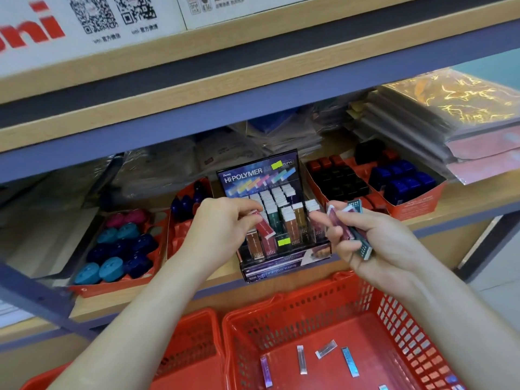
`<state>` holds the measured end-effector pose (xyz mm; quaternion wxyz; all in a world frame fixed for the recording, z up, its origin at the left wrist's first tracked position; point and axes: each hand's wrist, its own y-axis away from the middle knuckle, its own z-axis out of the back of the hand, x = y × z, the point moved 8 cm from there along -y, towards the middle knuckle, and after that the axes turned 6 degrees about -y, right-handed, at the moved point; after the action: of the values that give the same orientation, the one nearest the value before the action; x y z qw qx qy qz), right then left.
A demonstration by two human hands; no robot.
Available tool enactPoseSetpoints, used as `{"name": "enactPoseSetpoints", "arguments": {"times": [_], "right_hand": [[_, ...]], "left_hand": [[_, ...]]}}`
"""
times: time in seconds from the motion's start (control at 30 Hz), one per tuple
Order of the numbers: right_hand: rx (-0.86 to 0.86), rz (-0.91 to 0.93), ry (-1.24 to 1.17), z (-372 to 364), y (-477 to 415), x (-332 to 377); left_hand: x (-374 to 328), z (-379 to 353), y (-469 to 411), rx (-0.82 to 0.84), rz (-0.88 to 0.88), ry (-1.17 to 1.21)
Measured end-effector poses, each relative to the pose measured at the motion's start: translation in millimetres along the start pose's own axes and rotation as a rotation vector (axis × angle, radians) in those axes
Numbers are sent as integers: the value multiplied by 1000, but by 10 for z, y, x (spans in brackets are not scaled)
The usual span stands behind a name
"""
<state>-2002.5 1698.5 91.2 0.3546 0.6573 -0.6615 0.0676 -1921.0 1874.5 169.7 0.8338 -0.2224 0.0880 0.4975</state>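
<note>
A black Hi-Polymer display box [253, 175] of slim erasers stands on the wooden shelf. My left hand [222, 223] pinches a red slim eraser [263, 228], tilted, over the box's left rows. To the right of the box, my right hand [363, 235] grips a stack of slim erasers [357, 220], red and teal ones showing. Below my arms a red plastic basket [399, 327] holds several loose slim erasers [301, 358] on its bottom.
Orange trays of round sharpeners [118, 249] sit to the left, and orange trays of black, red and blue items [394, 178] to the right. Stacked wrapped packs [450, 119] lie at the back right. A second red basket [194, 342] stands to the left of the first.
</note>
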Motion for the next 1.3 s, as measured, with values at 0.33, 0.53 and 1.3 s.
{"name": "enactPoseSetpoints", "arguments": {"times": [0.33, 0.53, 1.3], "right_hand": [[131, 68, 398, -239, -15, -210], [164, 111, 408, -400, -53, -458], [85, -67, 283, -361, -125, -475]], "left_hand": [[398, 48, 323, -136, 451, 1064], [25, -295, 696, -141, 405, 1039], [820, 335, 307, -275, 383, 562]]}}
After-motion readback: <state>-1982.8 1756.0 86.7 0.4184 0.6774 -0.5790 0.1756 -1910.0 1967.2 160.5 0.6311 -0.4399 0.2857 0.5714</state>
